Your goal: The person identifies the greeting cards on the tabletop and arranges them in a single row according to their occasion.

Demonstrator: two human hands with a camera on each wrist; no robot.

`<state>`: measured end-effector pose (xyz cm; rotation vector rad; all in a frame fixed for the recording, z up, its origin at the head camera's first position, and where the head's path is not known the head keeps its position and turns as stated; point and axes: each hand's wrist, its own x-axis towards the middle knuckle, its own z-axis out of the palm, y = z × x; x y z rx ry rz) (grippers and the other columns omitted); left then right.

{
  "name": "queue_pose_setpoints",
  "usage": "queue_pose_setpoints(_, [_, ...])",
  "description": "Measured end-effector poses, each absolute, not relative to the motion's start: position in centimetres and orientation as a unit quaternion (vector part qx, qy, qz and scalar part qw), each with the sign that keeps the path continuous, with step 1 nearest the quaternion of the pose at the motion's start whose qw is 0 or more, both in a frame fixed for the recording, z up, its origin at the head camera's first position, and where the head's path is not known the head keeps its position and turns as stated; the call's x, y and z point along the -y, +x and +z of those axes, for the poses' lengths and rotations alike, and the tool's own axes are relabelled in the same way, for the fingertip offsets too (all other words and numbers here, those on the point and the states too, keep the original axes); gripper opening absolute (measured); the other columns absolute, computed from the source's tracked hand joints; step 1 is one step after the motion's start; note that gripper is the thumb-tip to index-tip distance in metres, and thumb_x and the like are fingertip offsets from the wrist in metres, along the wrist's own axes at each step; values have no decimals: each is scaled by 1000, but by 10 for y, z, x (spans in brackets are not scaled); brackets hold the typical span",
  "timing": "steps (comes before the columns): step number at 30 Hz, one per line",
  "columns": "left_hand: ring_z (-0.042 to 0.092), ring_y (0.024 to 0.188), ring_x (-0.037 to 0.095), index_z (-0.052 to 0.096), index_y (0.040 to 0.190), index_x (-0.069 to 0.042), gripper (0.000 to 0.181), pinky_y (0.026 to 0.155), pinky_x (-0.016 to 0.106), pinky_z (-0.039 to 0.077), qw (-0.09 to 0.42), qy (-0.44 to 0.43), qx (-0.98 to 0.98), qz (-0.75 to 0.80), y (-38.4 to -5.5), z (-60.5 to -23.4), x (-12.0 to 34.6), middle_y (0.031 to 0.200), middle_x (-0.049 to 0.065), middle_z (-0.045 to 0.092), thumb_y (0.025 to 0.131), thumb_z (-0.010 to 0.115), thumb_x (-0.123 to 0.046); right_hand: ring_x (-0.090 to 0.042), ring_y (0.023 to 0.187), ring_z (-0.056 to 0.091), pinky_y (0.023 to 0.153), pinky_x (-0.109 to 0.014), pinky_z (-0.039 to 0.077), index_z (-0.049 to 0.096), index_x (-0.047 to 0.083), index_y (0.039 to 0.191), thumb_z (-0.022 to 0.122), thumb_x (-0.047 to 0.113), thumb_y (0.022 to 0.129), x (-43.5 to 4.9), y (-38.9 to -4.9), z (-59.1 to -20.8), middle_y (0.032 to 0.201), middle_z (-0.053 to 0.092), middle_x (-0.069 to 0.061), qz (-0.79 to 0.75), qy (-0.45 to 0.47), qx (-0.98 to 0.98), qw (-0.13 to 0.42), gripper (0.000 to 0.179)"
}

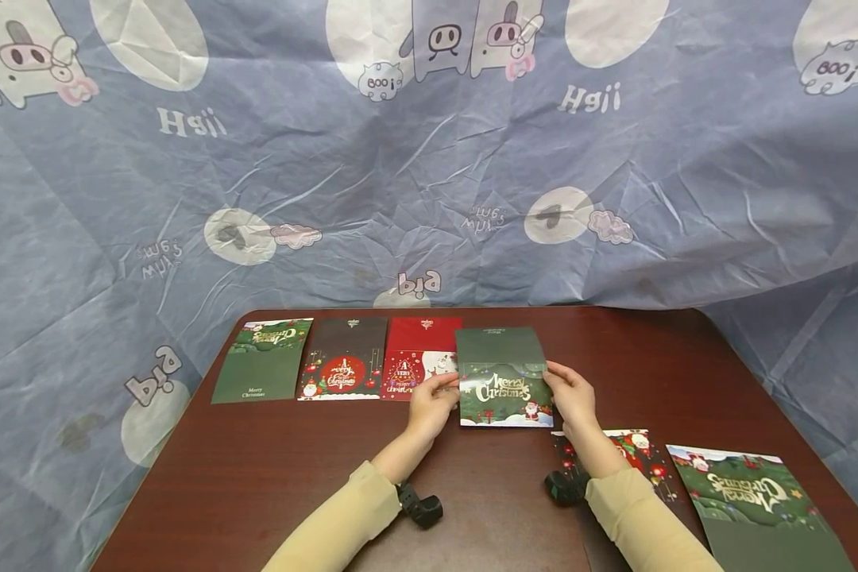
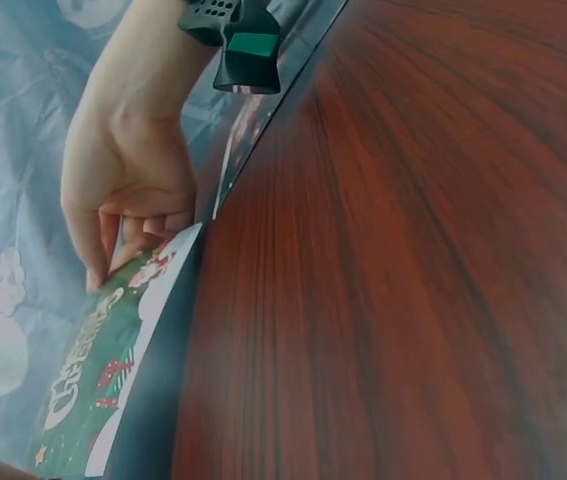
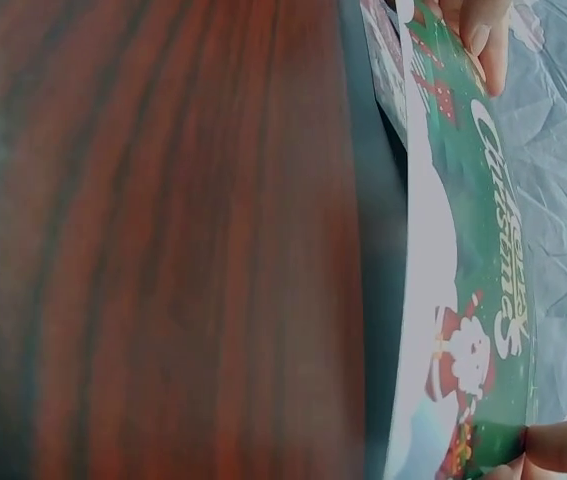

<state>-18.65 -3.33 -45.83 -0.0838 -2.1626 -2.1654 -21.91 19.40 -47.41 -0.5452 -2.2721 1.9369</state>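
A green Merry Christmas card (image 1: 504, 397) with a Santa and white snow along its lower edge is held between both hands near the middle of the table. At its left edge, my left hand (image 1: 432, 405) pinches it. My right hand (image 1: 570, 393) grips the right edge, thumb and fingers at the fold. Seen in the left wrist view, the card (image 2: 88, 385) tilts up with its near edge over the wood, and the right hand (image 2: 128, 170) is at its far end. The right wrist view shows the Santa side of the card (image 3: 463, 270) with fingertips at both ends.
Left of it, a green card (image 1: 256, 369), a dark card (image 1: 343, 338) and a red card (image 1: 422, 334) lie in a row. A dark card (image 1: 639, 445) lies partly under the right forearm, beside another green card (image 1: 751, 488). Patterned cloth (image 1: 372, 175) hangs behind the table (image 1: 257, 485).
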Motion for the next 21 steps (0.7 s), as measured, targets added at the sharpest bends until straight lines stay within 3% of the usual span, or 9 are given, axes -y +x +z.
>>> queue_pose_setpoints(3, [62, 82, 35, 58, 110, 18, 30, 66, 34, 55, 48, -22, 704, -708, -187, -456, 29, 103, 32, 61, 81, 55, 13, -4, 75, 52, 61, -19, 45, 60, 2, 124, 58, 14, 92, -196, -222, -475, 93, 64, 6, 636, -185, 747, 56, 34])
queue_pose_setpoints(7, [62, 88, 40, 59, 111, 17, 31, 68, 34, 55, 53, -15, 699, -713, -191, -456, 23, 104, 31, 61, 81, 55, 13, -3, 75, 52, 62, -19, 45, 57, 0, 125, 56, 13, 93, -198, -225, -475, 96, 65, 2, 634, -190, 747, 60, 35])
queue_pose_setpoints(16, [60, 91, 42, 59, 110, 18, 28, 77, 51, 52, 54, -1, 694, -718, -194, -456, 20, 106, 31, 62, 84, 53, 11, -3, 73, 53, 61, -17, 44, 56, -5, 124, 55, 10, 91, -198, -227, -476, 98, 66, -1, 638, -197, 740, 78, 36])
queue_pose_setpoints(21, [59, 95, 43, 58, 110, 19, 28, 80, 53, 51, 52, -1, 692, -720, -196, -455, 19, 107, 32, 61, 85, 52, 10, -7, 76, 51, 62, -17, 43, 55, -4, 125, 55, 12, 92, -198, -231, -477, 113, 60, -12, 636, -198, 742, 75, 37])
